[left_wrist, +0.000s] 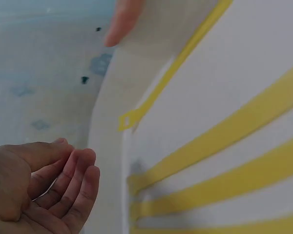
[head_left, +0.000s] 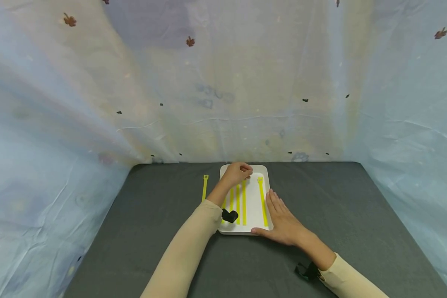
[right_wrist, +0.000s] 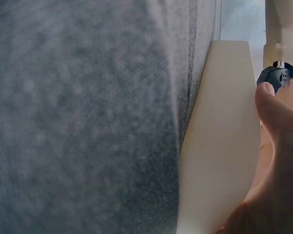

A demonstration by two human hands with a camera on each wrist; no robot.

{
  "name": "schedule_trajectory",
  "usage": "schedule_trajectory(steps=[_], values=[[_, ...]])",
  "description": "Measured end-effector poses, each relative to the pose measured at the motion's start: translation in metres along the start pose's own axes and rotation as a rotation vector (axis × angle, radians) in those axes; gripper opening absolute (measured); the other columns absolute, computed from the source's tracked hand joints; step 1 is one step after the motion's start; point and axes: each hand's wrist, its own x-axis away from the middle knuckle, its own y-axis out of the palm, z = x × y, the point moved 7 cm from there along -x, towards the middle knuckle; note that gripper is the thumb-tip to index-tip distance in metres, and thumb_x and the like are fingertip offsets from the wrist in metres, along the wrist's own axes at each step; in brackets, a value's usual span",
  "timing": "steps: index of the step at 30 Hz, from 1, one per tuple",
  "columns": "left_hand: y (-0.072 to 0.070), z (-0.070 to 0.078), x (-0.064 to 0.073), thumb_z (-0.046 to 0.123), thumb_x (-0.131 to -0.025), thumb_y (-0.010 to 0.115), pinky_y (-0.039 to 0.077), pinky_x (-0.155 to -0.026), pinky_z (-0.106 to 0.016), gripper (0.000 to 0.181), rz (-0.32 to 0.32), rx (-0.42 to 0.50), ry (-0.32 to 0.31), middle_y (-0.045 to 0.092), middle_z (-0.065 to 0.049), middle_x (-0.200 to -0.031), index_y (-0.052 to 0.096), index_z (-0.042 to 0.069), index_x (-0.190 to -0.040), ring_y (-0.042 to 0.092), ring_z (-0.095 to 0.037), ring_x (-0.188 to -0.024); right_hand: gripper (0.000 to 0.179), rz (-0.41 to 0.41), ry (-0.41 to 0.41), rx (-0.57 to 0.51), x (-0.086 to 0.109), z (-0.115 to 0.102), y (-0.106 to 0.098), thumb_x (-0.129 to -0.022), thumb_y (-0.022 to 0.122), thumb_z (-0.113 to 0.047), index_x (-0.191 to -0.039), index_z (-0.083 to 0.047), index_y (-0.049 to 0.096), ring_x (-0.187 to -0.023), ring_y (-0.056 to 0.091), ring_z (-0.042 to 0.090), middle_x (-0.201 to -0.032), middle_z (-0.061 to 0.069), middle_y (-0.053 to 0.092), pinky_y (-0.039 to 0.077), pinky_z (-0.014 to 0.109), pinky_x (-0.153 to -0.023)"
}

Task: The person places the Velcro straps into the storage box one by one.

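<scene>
A white rectangular tray (head_left: pixel 253 207) holds several flat yellow straps (head_left: pixel 244 205) with slotted heads, resembling cable ties. They lie lengthwise; one strap (head_left: pixel 263 203) is apart from the others near the right wall. My left hand (head_left: pixel 239 171) is over the tray's far end, partly covering the strap heads. In the left wrist view its fingers (left_wrist: pixel 80 170) bend loosely toward the thumb, and nothing shows between them. My right hand (head_left: pixel 283 221) rests along the tray's right side, fingers extended, thumb at the near edge; in the right wrist view the thumb (right_wrist: pixel 273 105) touches the tray wall (right_wrist: pixel 224 136).
Another yellow strap (head_left: pixel 205 186) lies outside the tray on the left, partly hidden by my left forearm. The dark grey tabletop (head_left: pixel 320 194) extends around the tray. Pale patterned sheeting (head_left: pixel 242 82) hangs behind and at both sides. Each wrist wears a black device (head_left: pixel 229 215).
</scene>
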Motion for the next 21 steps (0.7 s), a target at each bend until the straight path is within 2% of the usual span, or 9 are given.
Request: schedule_trajectory(steps=[4, 12, 21], values=[[-0.015, -0.001, 0.006, 0.022, -0.11, 0.067, 0.063, -0.086, -0.036, 0.024, -0.011, 0.028, 0.01, 0.075, -0.01, -0.112, 0.074, 0.006, -0.125, 0.075, -0.033, -0.105, 0.131, 0.016, -0.013, -0.017, 0.001, -0.002, -0.002, -0.091, 0.066, -0.08, -0.168, 0.007, 0.006, -0.165, 0.004, 0.042, -0.178, 0.025, -0.001, 0.015, 0.061, -0.132], [-0.049, -0.008, 0.017, 0.024, -0.11, 0.066, 0.062, -0.091, -0.041, 0.032, 0.009, -0.006, 0.056, 0.076, -0.012, -0.115, 0.072, 0.002, -0.132, 0.074, -0.035, -0.108, 0.133, 0.009, -0.001, -0.016, 0.001, -0.003, 0.001, -0.09, 0.066, -0.081, -0.169, 0.006, 0.005, -0.166, 0.003, 0.04, -0.179, 0.023, -0.002, 0.015, 0.059, -0.132], [-0.083, -0.025, 0.03, 0.026, -0.11, 0.066, 0.06, -0.092, -0.044, 0.031, 0.048, -0.031, 0.043, 0.075, -0.01, -0.113, 0.072, 0.005, -0.131, 0.072, -0.036, -0.109, 0.132, 0.018, -0.009, -0.026, 0.002, -0.003, -0.002, -0.09, 0.066, -0.08, -0.169, 0.007, 0.006, -0.166, 0.003, 0.042, -0.179, 0.024, -0.001, 0.016, 0.06, -0.132]])
